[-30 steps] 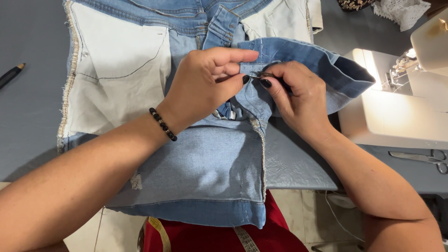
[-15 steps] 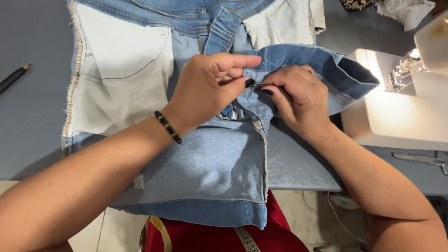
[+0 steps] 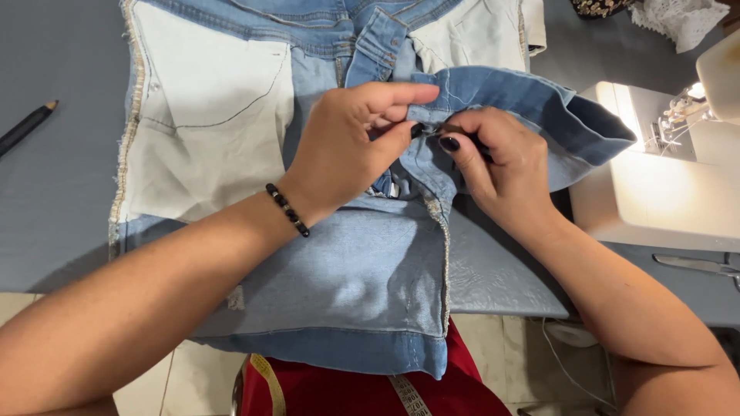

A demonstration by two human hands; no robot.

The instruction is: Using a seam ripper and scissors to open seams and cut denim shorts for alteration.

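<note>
A pair of light blue jeans (image 3: 362, 270) lies inside out on the grey table (image 3: 54, 208), white pocket linings showing. My left hand (image 3: 347, 150), with a black bead bracelet on its wrist, pinches the folded waistband (image 3: 524, 96) between thumb and forefinger. My right hand (image 3: 497, 162) grips the same denim fold just to the right, fingertips almost touching those of the left hand. A dark slim tool seems to sit between the right fingers; I cannot tell what it is.
A white sewing machine (image 3: 663, 185) with its lamp lit stands at the right. A black pencil (image 3: 27, 127) lies at the left edge. Scissors (image 3: 697, 266) rest below the machine. White lace (image 3: 678, 15) sits top right. A measuring tape (image 3: 405, 393) hangs over red cloth.
Both hands have stayed on the waistband fold; the fingers have shifted slightly along it and the view has moved a little.
</note>
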